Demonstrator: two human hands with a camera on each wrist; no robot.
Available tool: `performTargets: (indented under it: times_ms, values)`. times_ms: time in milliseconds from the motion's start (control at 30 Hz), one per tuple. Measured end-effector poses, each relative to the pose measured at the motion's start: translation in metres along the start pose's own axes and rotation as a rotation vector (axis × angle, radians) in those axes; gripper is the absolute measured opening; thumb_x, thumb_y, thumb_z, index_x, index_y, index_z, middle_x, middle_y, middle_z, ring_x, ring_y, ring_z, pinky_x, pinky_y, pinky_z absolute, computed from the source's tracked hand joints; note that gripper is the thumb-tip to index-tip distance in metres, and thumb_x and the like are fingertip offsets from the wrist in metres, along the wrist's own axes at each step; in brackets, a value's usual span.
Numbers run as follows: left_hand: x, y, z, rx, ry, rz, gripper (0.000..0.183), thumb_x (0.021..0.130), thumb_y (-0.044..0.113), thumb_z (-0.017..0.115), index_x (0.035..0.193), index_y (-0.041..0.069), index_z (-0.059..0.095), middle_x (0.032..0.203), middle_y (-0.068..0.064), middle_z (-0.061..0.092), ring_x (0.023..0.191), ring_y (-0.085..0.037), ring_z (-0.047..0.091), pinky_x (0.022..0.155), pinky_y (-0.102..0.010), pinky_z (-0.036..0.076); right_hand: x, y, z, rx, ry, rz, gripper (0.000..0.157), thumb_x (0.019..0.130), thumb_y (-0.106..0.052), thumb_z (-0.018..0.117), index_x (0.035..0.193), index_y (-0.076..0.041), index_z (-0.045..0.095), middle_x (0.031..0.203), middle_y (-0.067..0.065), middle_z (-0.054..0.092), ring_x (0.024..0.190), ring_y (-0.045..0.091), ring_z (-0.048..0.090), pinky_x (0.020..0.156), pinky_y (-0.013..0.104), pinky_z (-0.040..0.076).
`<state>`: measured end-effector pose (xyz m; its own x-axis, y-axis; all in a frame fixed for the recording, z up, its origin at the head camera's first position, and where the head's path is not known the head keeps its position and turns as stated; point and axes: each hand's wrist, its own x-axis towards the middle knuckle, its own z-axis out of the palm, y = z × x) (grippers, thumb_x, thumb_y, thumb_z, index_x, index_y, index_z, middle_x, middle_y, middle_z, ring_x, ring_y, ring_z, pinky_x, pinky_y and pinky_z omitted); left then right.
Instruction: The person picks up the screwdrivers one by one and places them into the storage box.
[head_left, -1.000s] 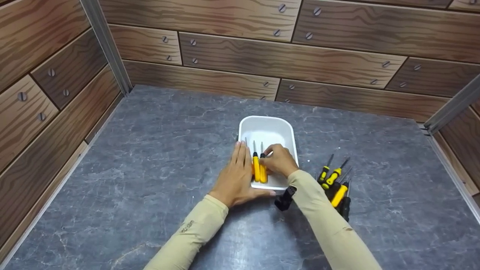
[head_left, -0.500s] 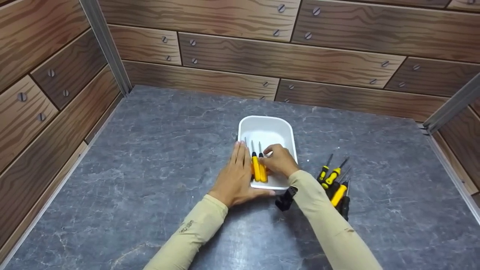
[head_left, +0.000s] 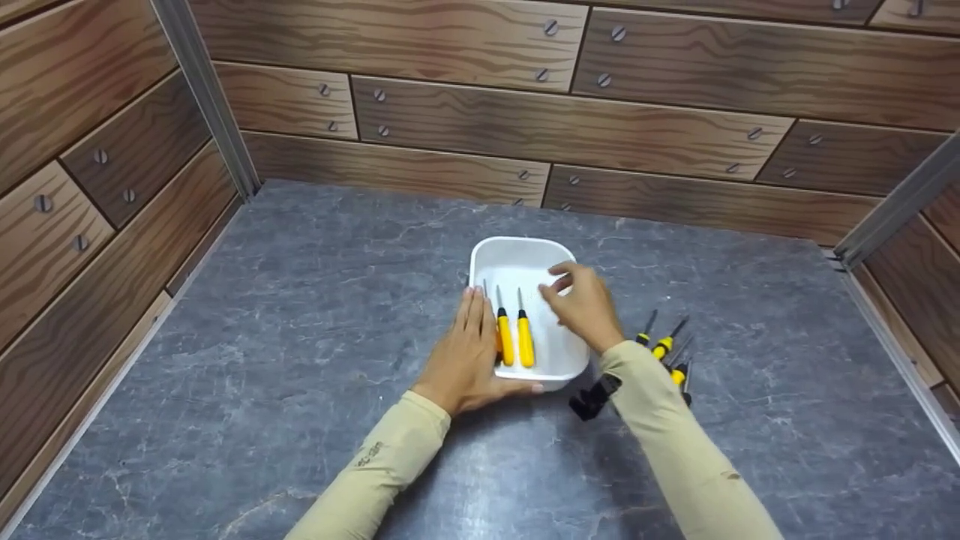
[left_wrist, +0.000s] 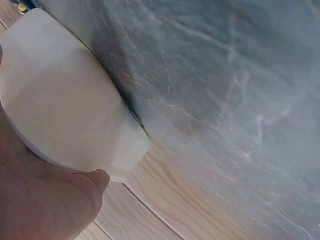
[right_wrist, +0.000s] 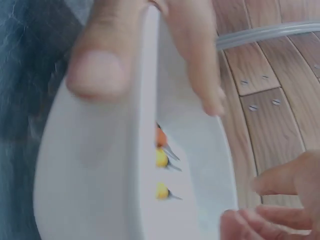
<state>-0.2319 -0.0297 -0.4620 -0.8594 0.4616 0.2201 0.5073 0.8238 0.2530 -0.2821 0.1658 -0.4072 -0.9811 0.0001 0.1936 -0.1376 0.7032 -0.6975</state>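
A white plastic tray (head_left: 559, 349) stands on the grey marbled table. Two yellow-handled screwdrivers, one left (head_left: 505, 341) and one right (head_left: 526, 343), lie in it side by side, shafts pointing away. An orange-handled screwdriver (right_wrist: 160, 137) is beside them, mostly hidden by my left hand in the head view. My left hand (head_left: 463, 360) rests along the tray's left side with straight fingers, its thumb (left_wrist: 97, 182) against the near side. Over the tray's right rim hovers my right hand (head_left: 585, 307), fingers loosely bent and holding nothing; its thumb and fingers appear either side of the wall.
Several more screwdrivers, among them a yellow and black one (head_left: 663, 347), lie in a loose pile right of the tray, partly behind my right sleeve (head_left: 660, 405). Wood-patterned walls (head_left: 450, 105) enclose the table at the back and sides.
My right hand has let go of the right-hand yellow screwdriver and moved right and up to the tray's rim. That screwdriver now lies apart from its neighbour. My left hand stays in place.
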Motion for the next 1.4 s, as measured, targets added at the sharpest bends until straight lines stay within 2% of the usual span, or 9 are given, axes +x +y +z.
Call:
performTargets:
  times_ms: [200, 333, 467, 600, 767, 900, 1033, 1200, 1400]
  values:
    - [-0.001, 0.0, -0.001, -0.015, 0.013, 0.003, 0.135, 0.076, 0.087, 0.057, 0.154, -0.016, 0.018, 0.161, -0.036, 0.013, 0.151, -0.046, 0.012, 0.122, -0.046, 0.024, -0.003, 0.019, -0.035, -0.026, 0.19, -0.028, 0.026, 0.087, -0.009, 0.071, 0.109, 0.004, 0.072, 0.09, 0.019, 0.074, 0.079, 0.031, 0.066, 0.074, 0.036, 0.049]
    - [-0.002, 0.001, 0.0, -0.013, 0.027, 0.022, 0.135, 0.076, 0.086, 0.058, 0.153, -0.017, 0.019, 0.16, -0.037, 0.014, 0.15, -0.048, 0.013, 0.122, -0.047, 0.022, -0.011, 0.04, -0.062, -0.039, 0.206, 0.057, 0.029, 0.09, -0.013, 0.07, 0.114, 0.004, 0.069, 0.096, 0.021, 0.073, 0.066, 0.023, 0.067, 0.064, 0.026, 0.051]
    - [-0.001, 0.002, 0.0, -0.017, 0.023, 0.021, 0.135, 0.076, 0.086, 0.058, 0.152, -0.018, 0.019, 0.16, -0.037, 0.013, 0.15, -0.048, 0.013, 0.122, -0.047, 0.021, -0.024, 0.066, -0.086, -0.052, 0.176, 0.152, 0.041, 0.093, -0.019, 0.07, 0.124, 0.007, 0.062, 0.105, 0.025, 0.071, 0.068, 0.015, 0.063, 0.061, 0.021, 0.049]
    - [-0.001, 0.001, 0.0, -0.024, 0.012, 0.013, 0.135, 0.076, 0.087, 0.057, 0.153, -0.017, 0.018, 0.16, -0.037, 0.012, 0.151, -0.047, 0.011, 0.122, -0.046, 0.021, -0.039, 0.093, -0.104, -0.056, 0.103, 0.248, 0.049, 0.094, -0.022, 0.069, 0.128, 0.011, 0.057, 0.106, 0.026, 0.068, 0.067, 0.012, 0.062, 0.059, 0.022, 0.051]
    - [-0.002, 0.001, 0.001, -0.017, 0.028, 0.024, 0.134, 0.076, 0.086, 0.059, 0.152, -0.019, 0.021, 0.159, -0.038, 0.016, 0.15, -0.048, 0.015, 0.121, -0.048, 0.025, -0.057, 0.122, -0.116, -0.011, -0.073, 0.39, 0.052, 0.093, -0.019, 0.068, 0.126, 0.017, 0.051, 0.093, 0.017, 0.065, 0.062, 0.014, 0.063, 0.058, 0.029, 0.057]
    - [-0.002, 0.001, 0.0, -0.011, 0.013, 0.023, 0.135, 0.076, 0.086, 0.057, 0.152, -0.018, 0.02, 0.159, -0.038, 0.014, 0.15, -0.048, 0.013, 0.122, -0.047, 0.022, -0.072, 0.137, -0.123, 0.032, -0.237, 0.484, 0.044, 0.092, -0.018, 0.069, 0.115, 0.014, 0.049, 0.084, 0.012, 0.063, 0.06, 0.015, 0.064, 0.059, 0.032, 0.059]
    - [-0.001, 0.0, 0.0, -0.011, 0.013, 0.019, 0.135, 0.076, 0.087, 0.057, 0.152, -0.018, 0.02, 0.16, -0.038, 0.014, 0.15, -0.048, 0.012, 0.122, -0.048, 0.022, -0.083, 0.143, -0.127, 0.05, -0.358, 0.53, 0.04, 0.089, -0.02, 0.074, 0.105, 0.005, 0.048, 0.088, 0.013, 0.059, 0.062, 0.017, 0.064, 0.06, 0.032, 0.06]
    - [-0.003, -0.001, -0.001, -0.021, 0.008, 0.005, 0.134, 0.076, 0.087, 0.057, 0.153, -0.017, 0.02, 0.16, -0.037, 0.013, 0.151, -0.048, 0.011, 0.122, -0.048, 0.022, -0.089, 0.143, -0.123, 0.049, -0.4, 0.531, 0.038, 0.088, -0.021, 0.077, 0.102, 0.003, 0.051, 0.086, 0.014, 0.06, 0.063, 0.018, 0.064, 0.061, 0.033, 0.061]
    - [-0.002, 0.002, -0.001, -0.025, -0.005, 0.005, 0.135, 0.076, 0.088, 0.056, 0.153, -0.017, 0.018, 0.161, -0.036, 0.011, 0.151, -0.047, 0.01, 0.122, -0.047, 0.02, -0.094, 0.139, -0.12, 0.031, -0.368, 0.518, 0.03, 0.086, -0.017, 0.076, 0.095, 0.0, 0.053, 0.082, 0.01, 0.059, 0.062, 0.016, 0.062, 0.059, 0.031, 0.06]
